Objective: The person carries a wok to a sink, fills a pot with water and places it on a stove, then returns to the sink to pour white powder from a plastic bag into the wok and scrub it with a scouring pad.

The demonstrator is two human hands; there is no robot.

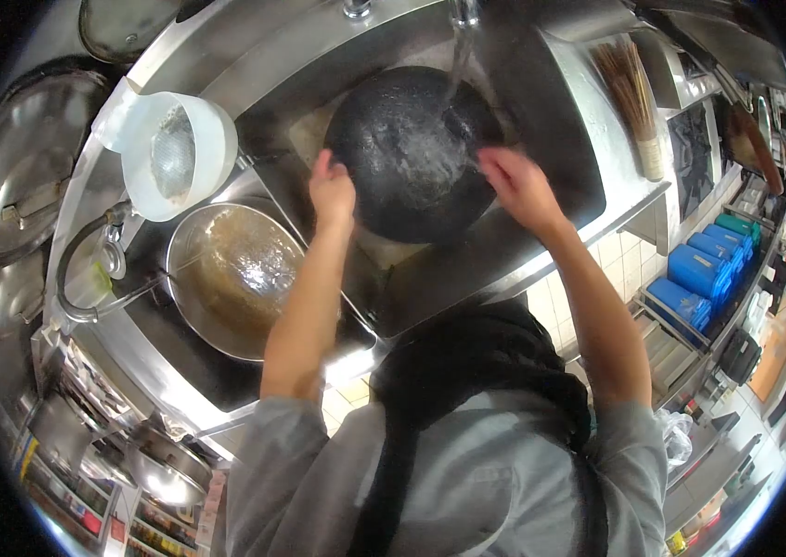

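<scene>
Two hands on one black wok (407, 158), sitting in the steel sink (549, 130) at the upper middle of the frame, right under the tap (463, 11). Water (460, 60) lands on its upper right side. The wok looks tipped so its wet inside faces the person, which I'd guess is why it's held at both edges: a round pan like that would rock otherwise.

Left hand (332, 192) is at the left rim, fingers curled over the edge and clamped on it. Right hand (515, 186) lies on the right rim close to where the water hits, fingers reaching inward. I can't tell if it's gripping the rim or just pressing flat (or if there's something under the palm).

Lower left of the sink there's a big pot (172, 278) of brownish liquid, parked just beside the wok but not touching it as far as I can see. Above that, a white tub (217, 139) with a mesh strainer in it sits on the sink's corner, probably kept within arm's reach. A bamboo brush (630, 88) rests on the steel counter (597, 176) at the upper right.

Everything is stainless and looks wet. Metal lids (26, 158) fill the far left, blue boxes (704, 265) are stacked at the right over pale tiles (620, 251), and shelves crowd the lower left corner.
</scene>
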